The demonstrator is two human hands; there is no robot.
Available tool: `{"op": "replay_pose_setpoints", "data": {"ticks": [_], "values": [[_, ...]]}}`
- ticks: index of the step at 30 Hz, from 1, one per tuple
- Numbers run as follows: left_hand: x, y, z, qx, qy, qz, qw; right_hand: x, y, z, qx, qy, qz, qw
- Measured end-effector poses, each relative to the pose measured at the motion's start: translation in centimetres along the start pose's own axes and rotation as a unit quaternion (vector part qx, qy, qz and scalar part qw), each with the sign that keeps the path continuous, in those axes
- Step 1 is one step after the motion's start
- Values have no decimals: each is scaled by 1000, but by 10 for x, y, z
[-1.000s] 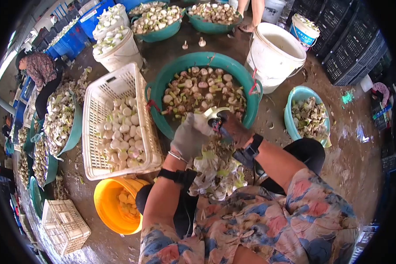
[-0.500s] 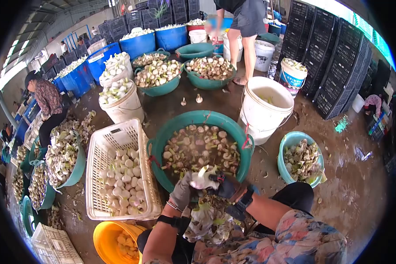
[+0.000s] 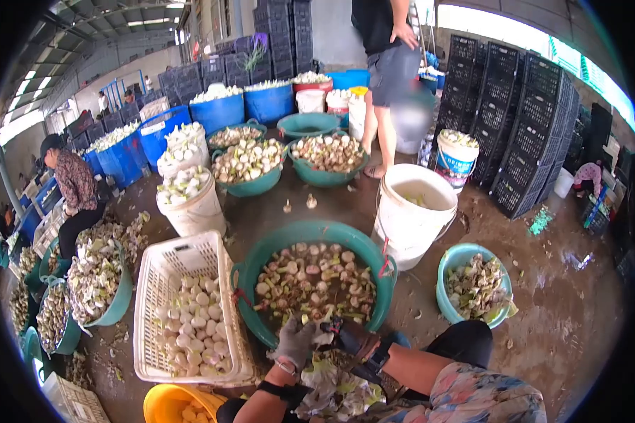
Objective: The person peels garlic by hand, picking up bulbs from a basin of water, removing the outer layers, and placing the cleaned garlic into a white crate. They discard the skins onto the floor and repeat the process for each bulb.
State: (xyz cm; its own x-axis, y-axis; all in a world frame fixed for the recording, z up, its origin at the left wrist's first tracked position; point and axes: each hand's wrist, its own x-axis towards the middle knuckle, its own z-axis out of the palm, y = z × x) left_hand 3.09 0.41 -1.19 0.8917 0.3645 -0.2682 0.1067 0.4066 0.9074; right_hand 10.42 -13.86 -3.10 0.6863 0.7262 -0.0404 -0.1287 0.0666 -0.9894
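Note:
My left hand point(image 3: 295, 343), in a grey glove, is closed at the near rim of the green tub point(image 3: 250, 321). Facing it, my right hand point(image 3: 348, 340) wears a dark glove, with something black and red at its fingers. A pale bit of a garlic bulb point(image 3: 323, 339) shows between the two hands, mostly hidden by the fingers. Muddy water and many unpeeled garlic bulbs point(image 3: 317, 278) fill the tub. Loose garlic skins point(image 3: 335, 384) lie in a heap on my lap below the hands.
To the left, a white crate point(image 3: 148, 310) holds peeled garlic, with a yellow bucket point(image 3: 164, 405) below it. A white bucket point(image 3: 409, 225) and a green basin of skins point(image 3: 448, 299) stand right. Person point(image 3: 74, 169) sits left; another person point(image 3: 388, 77) stands behind the tubs.
The view has tilted up, so tub and crate sit lower. The garlic bulb, plainly visible between both hands before, is now mostly covered by fingers. The standing person shows more fully.

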Motion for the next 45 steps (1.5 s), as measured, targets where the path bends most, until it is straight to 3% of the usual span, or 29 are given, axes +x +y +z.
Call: {"op": "replay_pose_setpoints", "data": {"ticks": [2, 3, 4, 5, 6, 8, 9, 10, 12, 13, 14, 15, 16, 17, 18, 20, 21, 23, 24, 25, 27, 28, 29, 30, 32, 34, 39, 43, 45], "values": [[18, -32, -25, 224, -43, 167, 959, 60, 183, -63, 87, -16, 45, 995], [8, -14, -19, 188, -55, 158, 968, 57, 129, -54, 215, -48, 108, 969], [-13, 27, 0, 53, -47, 7, 997, 30, 65, -29, 338, -83, 171, 922], [0, 13, -10, -72, -57, -6, 996, 17, 37, -21, -75, -29, -69, 994], [11, 4, -14, -95, -40, 3, 995, 10, 22, -21, -462, 43, -290, 837], [15, -7, -34, -138, -108, -35, 984, 17, 10, -32, -377, -63, -246, 891], [4, 4, -29, -112, -120, -37, 986, 16, -23, -21, -230, -4, -7, 973], [-6, 18, -20, -88, -134, -41, 986, 14, -37, -13, -65, 58, 236, 968], [-10, 12, -19, -115, -190, -33, 975, 13, 1, -25, -45, 19, 177, 983], [-11, 12, -19, -120, -178, -31, 976, 21, 32, -40, -278, -25, 83, 957], [-8, 5, -25, -99, -198, 3, 975, 18, 57, -43, -274, -27, 93, 957], [-11, 11, -22, -102, -206, 14, 973, 16, 72, -44, -493, -99, -118, 856], [-14, 20, -19, -102, -215, 25, 971, 11, 89, -43, -655, -161, -319, 666], [-13, 19, -17, -145, -213, 25, 966, -3, 101, -31, -422, -169, -194, 869], [-13, 24, -18, -134, -210, 3, 969, -9, 114, -7, -160, -169, -144, 962], [-7, 23, -18, -235, -200, -3, 951, -25, 69, 15, -426, -213, -102, 873], [0, 20, -19, -29, -158, 156, 975, -18, 91, 12, -475, -240, 8, 847], [-1, 31, -23, 302, -56, 355, 883, -30, 52, 16, -442, -254, -61, 858], [-3, 40, -23, 416, -6, 398, 818, -18, 84, 11, -380, -256, -216, 862], [6, 26, -24, 293, -16, 362, 885, -13, 90, 10, -348, -279, -187, 875], [3, 22, -26, 358, 37, 297, 885, 25, 89, 2, -368, -165, -159, 901], [21, -2, -39, 314, 8, 276, 908, 21, 14, 14, -171, -135, -9, 976], [13, 7, -34, 34, -52, 145, 987, 29, -4, 16, -54, -113, 56, 990], [6, 19, -25, -252, -106, 4, 962, 31, -1, 21, -52, -108, 60, 991], [13, 19, -21, -216, -57, 34, 974, 41, 5, 26, -196, -27, -134, 971], [18, 22, -30, -210, -10, 22, 977, 42, 16, 30, -135, -77, -123, 980], [37, 47, -85, -304, 51, 146, 940, 62, 49, 23, -394, -134, -190, 889], [25, 75, -116, -470, 105, 168, 860, 102, 63, -43, -431, -33, -61, 900], [32, 76, -108, -491, 292, 82, 816, 121, 58, -82, -416, 97, 62, 902]]}}
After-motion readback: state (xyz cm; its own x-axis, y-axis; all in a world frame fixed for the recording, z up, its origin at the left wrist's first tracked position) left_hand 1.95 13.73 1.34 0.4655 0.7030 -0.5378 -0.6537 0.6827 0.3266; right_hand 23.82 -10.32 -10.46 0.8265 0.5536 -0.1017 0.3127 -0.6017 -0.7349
